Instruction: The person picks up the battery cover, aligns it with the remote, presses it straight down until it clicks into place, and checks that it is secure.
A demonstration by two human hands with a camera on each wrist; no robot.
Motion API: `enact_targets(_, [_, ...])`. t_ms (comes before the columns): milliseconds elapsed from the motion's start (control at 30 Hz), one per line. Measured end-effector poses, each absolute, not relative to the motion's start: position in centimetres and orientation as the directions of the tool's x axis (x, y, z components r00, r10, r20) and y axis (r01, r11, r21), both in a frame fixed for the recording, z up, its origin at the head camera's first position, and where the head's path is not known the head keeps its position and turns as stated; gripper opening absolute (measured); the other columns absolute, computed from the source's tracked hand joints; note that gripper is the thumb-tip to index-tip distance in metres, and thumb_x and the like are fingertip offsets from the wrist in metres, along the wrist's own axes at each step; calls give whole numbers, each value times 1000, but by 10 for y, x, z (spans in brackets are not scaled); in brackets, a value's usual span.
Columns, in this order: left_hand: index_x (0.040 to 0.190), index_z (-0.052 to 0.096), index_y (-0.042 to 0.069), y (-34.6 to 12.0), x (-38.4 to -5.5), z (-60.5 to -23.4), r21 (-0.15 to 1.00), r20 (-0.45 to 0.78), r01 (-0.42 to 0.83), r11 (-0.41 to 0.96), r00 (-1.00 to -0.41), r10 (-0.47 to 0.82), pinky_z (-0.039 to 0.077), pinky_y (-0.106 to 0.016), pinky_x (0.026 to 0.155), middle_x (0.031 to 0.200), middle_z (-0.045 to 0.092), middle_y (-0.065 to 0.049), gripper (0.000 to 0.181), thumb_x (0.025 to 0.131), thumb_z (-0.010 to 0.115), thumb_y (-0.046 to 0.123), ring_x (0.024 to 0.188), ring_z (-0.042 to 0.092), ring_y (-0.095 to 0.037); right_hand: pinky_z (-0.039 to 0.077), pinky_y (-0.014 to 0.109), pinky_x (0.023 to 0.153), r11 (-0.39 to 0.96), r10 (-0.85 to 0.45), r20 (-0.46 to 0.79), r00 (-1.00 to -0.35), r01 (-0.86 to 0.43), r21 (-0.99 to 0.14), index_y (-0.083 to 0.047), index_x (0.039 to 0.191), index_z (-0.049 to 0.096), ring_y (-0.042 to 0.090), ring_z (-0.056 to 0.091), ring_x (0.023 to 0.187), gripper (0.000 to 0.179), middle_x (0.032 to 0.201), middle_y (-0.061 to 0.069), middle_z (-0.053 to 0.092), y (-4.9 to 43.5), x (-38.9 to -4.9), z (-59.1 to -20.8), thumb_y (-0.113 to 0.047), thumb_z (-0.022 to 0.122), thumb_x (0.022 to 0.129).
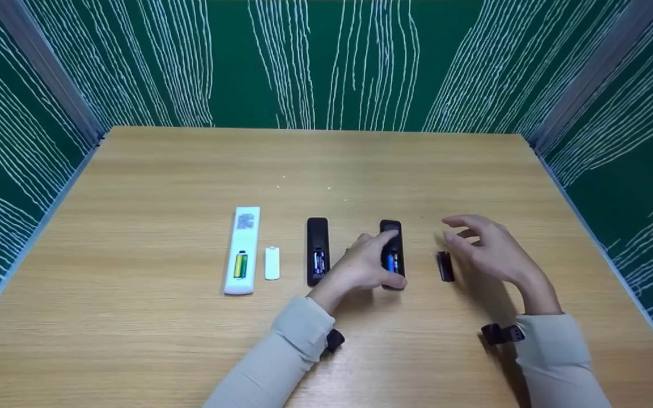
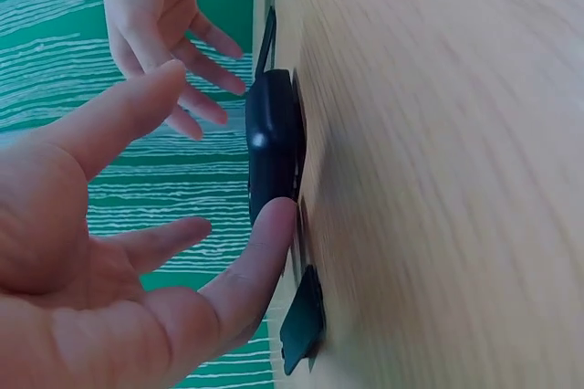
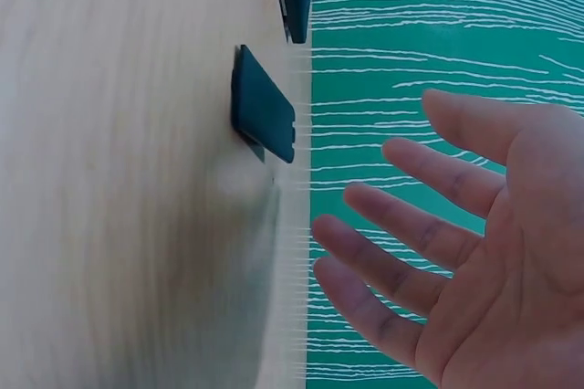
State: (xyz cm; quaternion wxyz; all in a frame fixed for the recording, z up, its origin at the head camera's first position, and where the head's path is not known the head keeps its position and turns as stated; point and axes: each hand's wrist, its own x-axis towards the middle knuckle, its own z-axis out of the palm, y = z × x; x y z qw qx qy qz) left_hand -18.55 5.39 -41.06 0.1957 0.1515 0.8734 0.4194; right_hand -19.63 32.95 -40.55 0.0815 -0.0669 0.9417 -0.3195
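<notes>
My left hand [image 1: 363,263] reaches over the right-hand black remote control [image 1: 393,243], which lies back up with blue batteries [image 1: 391,263] in its uncovered compartment. In the left wrist view the thumb [image 2: 276,225] is right at the remote's near end, while the index finger is raised off it. My right hand [image 1: 488,246] hovers with loosely spread fingers and holds nothing. Below its fingertips lies a small black battery cover [image 1: 445,266]. Another black battery cover [image 2: 304,320] shows in the left wrist view; the left hand hides it in the head view.
Further left lie a second black remote [image 1: 318,238] with batteries showing, a white battery cover [image 1: 272,263] and a white remote [image 1: 242,238] with yellow-green batteries. Tiny white specks are on the wooden table [image 1: 190,170] behind them. Green white-streaked walls [image 1: 451,62] surround the table.
</notes>
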Motion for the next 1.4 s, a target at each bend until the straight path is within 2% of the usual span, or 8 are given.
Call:
enact_targets(167, [166, 38, 26, 57, -184, -409, 784, -237, 74, 617, -882, 407, 51, -45, 112, 153, 47, -15, 103, 80, 94, 20, 127, 57, -28, 49, 67, 109, 785, -184, -123, -975, -71, -615, -14, 156, 52, 44, 51, 138, 61, 158, 17, 49, 328, -196, -406, -51, 56, 108])
enact_targets(433, [165, 41, 23, 63, -186, -410, 746, -261, 60, 663, -890, 374, 52, -34, 108, 147, 48, -12, 107, 75, 96, 10, 117, 56, -25, 51, 67, 106, 779, -217, -82, -973, -122, -614, -9, 153, 55, 45, 58, 132, 55, 154, 20, 54, 329, -195, -408, -43, 58, 109])
enact_targets(600, [164, 43, 19, 64, -188, -412, 738, -271, 56, 673, -888, 371, 53, -31, 105, 146, 46, -10, 105, 74, 95, 3, 117, 55, -25, 51, 67, 105, 781, -220, -81, -972, -126, -612, -9, 153, 55, 46, 58, 132, 55, 154, 21, 54, 328, -196, -409, -41, 59, 109])
enact_targets(833, [163, 45, 19, 64, -190, -414, 741, -279, 38, 670, -890, 360, 57, -23, 78, 143, 45, -8, 103, 73, 91, -4, 115, 53, -26, 53, 65, 104, 784, -213, -85, -973, -118, -609, -10, 153, 55, 45, 57, 132, 54, 153, 20, 54, 327, -195, -411, -41, 59, 109])
enact_targets(933, [163, 45, 19, 64, -190, -415, 755, -284, 25, 655, -888, 361, 59, -22, 72, 141, 44, -8, 103, 74, 90, -6, 112, 56, -26, 53, 65, 105, 787, -206, -89, -975, -110, -607, -10, 153, 55, 44, 57, 132, 54, 153, 20, 55, 328, -195, -411, -41, 60, 109])
enact_targets(1233, [163, 46, 20, 65, -188, -414, 750, -281, 19, 661, -896, 345, 59, -22, 73, 143, 45, -7, 103, 73, 92, -4, 118, 54, -27, 55, 61, 103, 798, -188, -91, -978, -99, -594, -11, 151, 57, 41, 58, 131, 50, 150, 18, 57, 330, -195, -415, -37, 62, 108])
enact_targets(1400, [163, 46, 19, 65, -188, -412, 704, -266, 66, 707, -898, 349, 57, -25, 87, 146, 46, -9, 100, 76, 92, 2, 119, 55, -27, 57, 59, 99, 806, -210, -76, -975, -128, -578, -6, 146, 61, 41, 61, 124, 44, 142, 20, 63, 330, -196, -417, -31, 62, 109])
